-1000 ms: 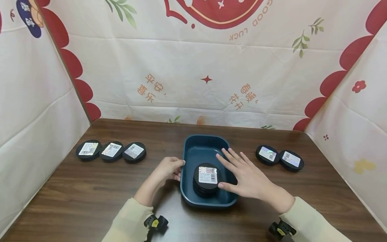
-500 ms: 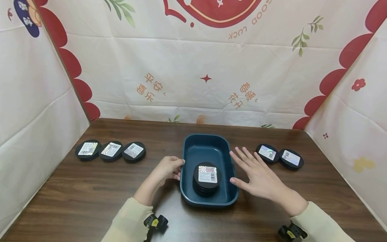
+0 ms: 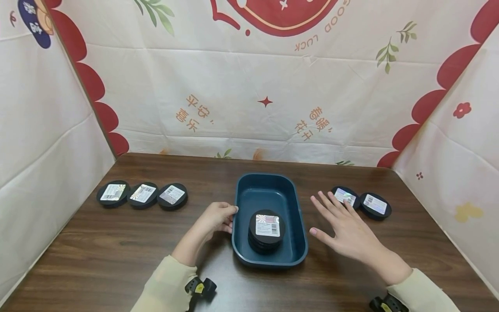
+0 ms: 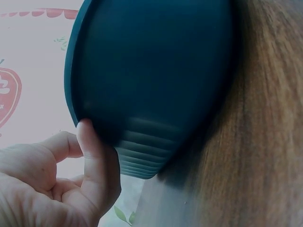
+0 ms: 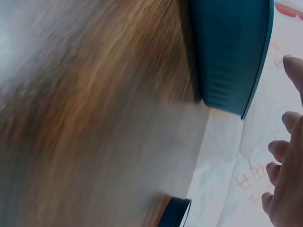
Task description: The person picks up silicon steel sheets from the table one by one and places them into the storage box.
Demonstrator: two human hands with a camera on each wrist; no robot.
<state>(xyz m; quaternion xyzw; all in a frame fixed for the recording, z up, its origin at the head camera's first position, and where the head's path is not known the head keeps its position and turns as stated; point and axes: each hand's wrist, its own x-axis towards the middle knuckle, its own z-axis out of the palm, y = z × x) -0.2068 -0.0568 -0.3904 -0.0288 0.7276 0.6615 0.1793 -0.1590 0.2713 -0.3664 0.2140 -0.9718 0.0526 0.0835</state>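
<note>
A deep blue rectangular tray (image 3: 269,197) stands on the table, with a stack of round black discs (image 3: 267,229), the top one bearing a white label. My left hand (image 3: 214,219) holds the tray's left rim between thumb and fingers; the left wrist view shows the fingertips at the tray wall (image 4: 156,56). To the right of the tray my right hand (image 3: 352,236) hovers palm down, fingers spread, holding nothing. Its fingertips partly cover the nearer of two labelled black discs (image 3: 351,196) in the head view; whether they touch cannot be seen.
Beside that disc lies another black disc (image 3: 376,206) on the right. Three more labelled discs (image 3: 143,195) lie in a row on the left of the wooden table (image 3: 117,255). A printed white cloth (image 3: 234,73) hangs behind and at both sides.
My right hand has moved right, from above the tray to near the discs on the right, fingers still spread. The left hand and the tray have stayed put.
</note>
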